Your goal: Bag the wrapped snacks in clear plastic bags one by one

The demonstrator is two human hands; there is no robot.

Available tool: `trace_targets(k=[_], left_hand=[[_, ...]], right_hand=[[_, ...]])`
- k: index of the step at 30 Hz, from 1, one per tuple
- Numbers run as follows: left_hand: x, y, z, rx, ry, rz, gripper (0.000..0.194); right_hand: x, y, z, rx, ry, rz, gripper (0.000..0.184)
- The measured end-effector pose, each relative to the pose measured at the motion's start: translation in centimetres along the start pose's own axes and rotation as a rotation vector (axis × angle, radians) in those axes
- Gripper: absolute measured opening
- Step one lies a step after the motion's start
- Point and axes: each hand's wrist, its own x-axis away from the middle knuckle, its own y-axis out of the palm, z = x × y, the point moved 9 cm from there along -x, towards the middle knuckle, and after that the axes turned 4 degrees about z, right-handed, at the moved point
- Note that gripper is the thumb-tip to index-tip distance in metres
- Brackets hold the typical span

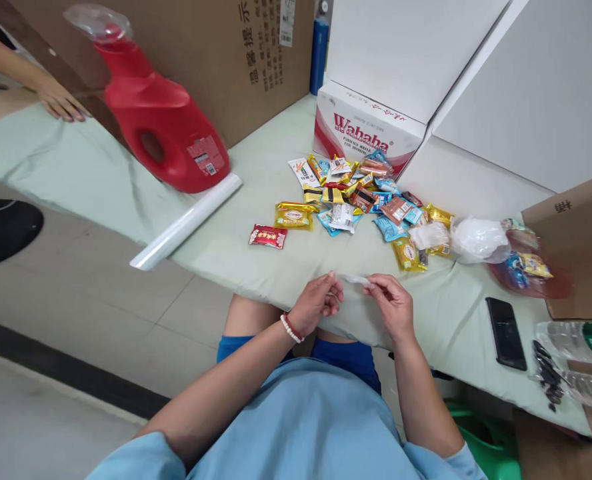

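My right hand [392, 303] is closed, with thumb and fingertips pinching a thin strip of whitish translucent plastic [357, 280]. The strip stretches left toward the fingertips of my left hand [319, 301]. That hand's fingers are curled in, and whether they grip the strip's end is too small to tell. Both hands hover at the table's front edge. Beyond them lies a pile of small packaged snacks [361, 193] in yellow, blue, brown and white wrappers. Nearer to me are a red snack packet [267, 237] and a yellow one [295, 217].
Left stand a red jug [176, 120] and a white plastic roll [186, 223]; another person's hand [61, 97] rests farther left. Right are a crumpled white plastic bag [479, 240], a reddish bag [536, 283], a phone [506, 333] and bottles [566, 340]. A Wahaha carton [371, 127] stands behind.
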Motion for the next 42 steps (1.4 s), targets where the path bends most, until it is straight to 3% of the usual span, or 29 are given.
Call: trace_targets(k=[3, 5, 10, 16, 21, 22, 25, 27, 33, 37, 42], left_hand=[[0.2, 1.0, 0.6, 0.016, -0.003, -0.029, 0.053], [0.1, 0.9, 0.9, -0.015, 0.041, -0.019, 0.051], [0.3, 0.5, 0.6, -0.170, 0.118, -0.007, 0.047], [1.1, 1.5, 0.6, -0.321, 0.230, -0.139, 0.044], [1.2, 0.1, 0.5, -0.342, 0.218, -0.091, 0.045], [1.3, 0.0, 0.6, -0.358, 0.225, -0.090, 0.045], [1.7, 0.7, 1.0, -0.370, 0.266, -0.124, 0.044], [1.7, 1.0, 1.2, -0.337, 0.275, -0.122, 0.043], [1.7, -0.4, 1.4, -0.356, 0.234, -0.086, 0.042], [2.1, -0.9, 2.0, -0.373, 0.256, -0.077, 0.040], [1.6, -0.6, 1.4, -0.389, 0.208, 0.017, 0.044]], right_hand=[[1.2, 0.5, -1.0, 0.153, -0.153, -0.065, 0.015], [1.8, 0.7, -0.7, 0.180, -0.167, -0.099, 0.016], [2.4, 0.9, 0.1, 0.081, -0.089, -0.152, 0.025], [2.2, 2.6, 1.4, 0.043, 0.093, -0.193, 0.025], [2.0, 0.9, 3.0, -0.128, 0.247, 0.018, 0.033], [2.1, 1.1, 2.8, -0.145, 0.245, -0.007, 0.032], [2.7, 3.7, 2.0, -0.172, 0.234, -0.237, 0.038], [2.9, 4.5, 2.1, -0.194, 0.267, -0.280, 0.038], [1.9, 0.5, 4.2, -0.275, 0.372, 0.060, 0.036], [1.8, -0.7, 4.1, -0.317, 0.378, 0.087, 0.034], [2.5, 0.5, 3.6, -0.241, 0.373, 0.059, 0.037]])
